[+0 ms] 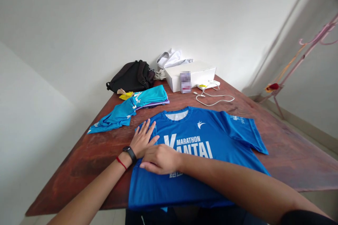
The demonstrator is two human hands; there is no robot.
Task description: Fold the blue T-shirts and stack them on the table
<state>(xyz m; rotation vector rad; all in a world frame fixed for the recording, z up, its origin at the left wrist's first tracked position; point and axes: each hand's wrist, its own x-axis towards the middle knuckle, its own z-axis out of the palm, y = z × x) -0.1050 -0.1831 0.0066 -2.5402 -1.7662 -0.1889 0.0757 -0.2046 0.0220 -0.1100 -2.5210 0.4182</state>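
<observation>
A blue short-sleeved T-shirt [224,154] with white lettering lies front side up on the wooden table, its collar away from me and its hem at the near edge. My left hand [144,137] rests flat with spread fingers on the shirt's left shoulder. No left sleeve sticks out there, while the right sleeve lies stretched out. Crossing over the shirt's front, my right hand [160,160] is closed at its left side, close beside my left wrist. Its curled fingertips are partly hidden, and it seems to pinch the shirt's cloth.
Folded turquoise and purple clothes [150,97] lie farther back on the table [79,161], with a blue garment trailing left. Behind are a black backpack [130,76], a white box [195,74], and a white device [211,84] with a cable. A pink stand [307,54] rises at right.
</observation>
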